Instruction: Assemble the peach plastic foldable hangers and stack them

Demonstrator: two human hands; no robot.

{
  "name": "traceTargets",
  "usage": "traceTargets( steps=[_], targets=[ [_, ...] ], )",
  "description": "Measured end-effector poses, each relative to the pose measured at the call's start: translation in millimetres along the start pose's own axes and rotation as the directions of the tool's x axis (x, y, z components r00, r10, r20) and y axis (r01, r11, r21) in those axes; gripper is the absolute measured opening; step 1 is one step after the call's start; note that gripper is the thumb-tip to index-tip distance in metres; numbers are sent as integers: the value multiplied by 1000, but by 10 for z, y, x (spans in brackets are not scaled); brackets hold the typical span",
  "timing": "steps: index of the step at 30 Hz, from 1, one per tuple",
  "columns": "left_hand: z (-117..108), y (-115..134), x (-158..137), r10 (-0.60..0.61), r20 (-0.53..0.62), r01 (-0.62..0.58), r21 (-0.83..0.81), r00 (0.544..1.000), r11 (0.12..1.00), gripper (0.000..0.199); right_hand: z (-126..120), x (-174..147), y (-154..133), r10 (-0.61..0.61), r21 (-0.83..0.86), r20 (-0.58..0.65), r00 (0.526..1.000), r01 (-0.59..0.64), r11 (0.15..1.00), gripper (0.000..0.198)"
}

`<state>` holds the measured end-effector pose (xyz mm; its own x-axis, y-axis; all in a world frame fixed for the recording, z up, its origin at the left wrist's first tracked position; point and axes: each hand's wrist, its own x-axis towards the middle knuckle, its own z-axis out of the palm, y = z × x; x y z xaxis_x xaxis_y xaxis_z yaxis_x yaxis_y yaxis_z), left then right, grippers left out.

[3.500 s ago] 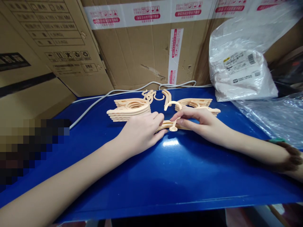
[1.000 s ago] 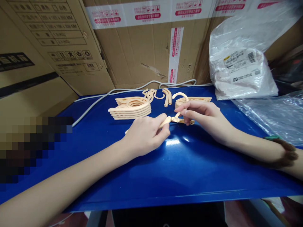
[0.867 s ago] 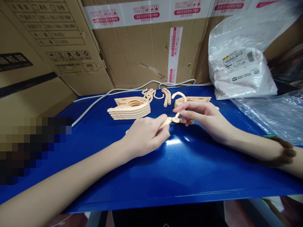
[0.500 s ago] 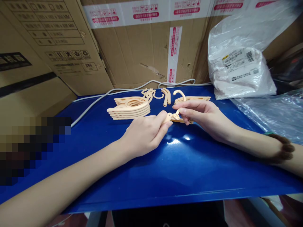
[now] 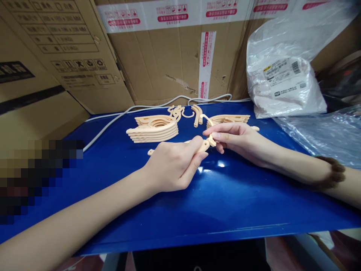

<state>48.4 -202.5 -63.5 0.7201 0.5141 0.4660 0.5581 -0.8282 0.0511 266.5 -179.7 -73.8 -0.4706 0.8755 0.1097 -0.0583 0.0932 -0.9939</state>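
Note:
My left hand [image 5: 177, 163] is closed around a cream plastic hanger arm [image 5: 206, 145]; one holed end sticks out past the thumb, and the far end shows left of the knuckles. My right hand [image 5: 239, 142] pinches a cream hanger hook [image 5: 207, 119] between thumb and fingertips. The hook's round base sits right at the arm's holed end; whether they are joined I cannot tell. Another cream end [image 5: 255, 128] shows behind my right hand, its other part hidden. Behind my left hand lies a stack of hanger arms [image 5: 152, 133].
A second stack of hanger arms [image 5: 234, 119] lies behind my right hand. Loose hooks [image 5: 176, 112] and curved pieces [image 5: 196, 115] are at the back of the blue table [image 5: 180, 218]. A white cable [image 5: 113, 130], cardboard boxes [image 5: 163, 56] and a plastic bag [image 5: 284, 82] border it.
The hook has turned and tilted, its curve now further left and lower. A cream bar end beneath my right hand has gone from there; one now shows behind that hand, to its right.

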Motion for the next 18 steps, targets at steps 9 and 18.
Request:
traceTargets(
  steps=[9, 18],
  targets=[
    [107, -44, -45, 85, -75, -78, 85, 994, 993, 31, -5, 5, -7, 9, 10, 96, 995, -10, 1000, 17],
    [74, -45, -30, 103, -8, -101, 135, 995, 986, 29, 1, 21, -72, 46, -113, 87, 995, -36, 993, 19]
  ],
)
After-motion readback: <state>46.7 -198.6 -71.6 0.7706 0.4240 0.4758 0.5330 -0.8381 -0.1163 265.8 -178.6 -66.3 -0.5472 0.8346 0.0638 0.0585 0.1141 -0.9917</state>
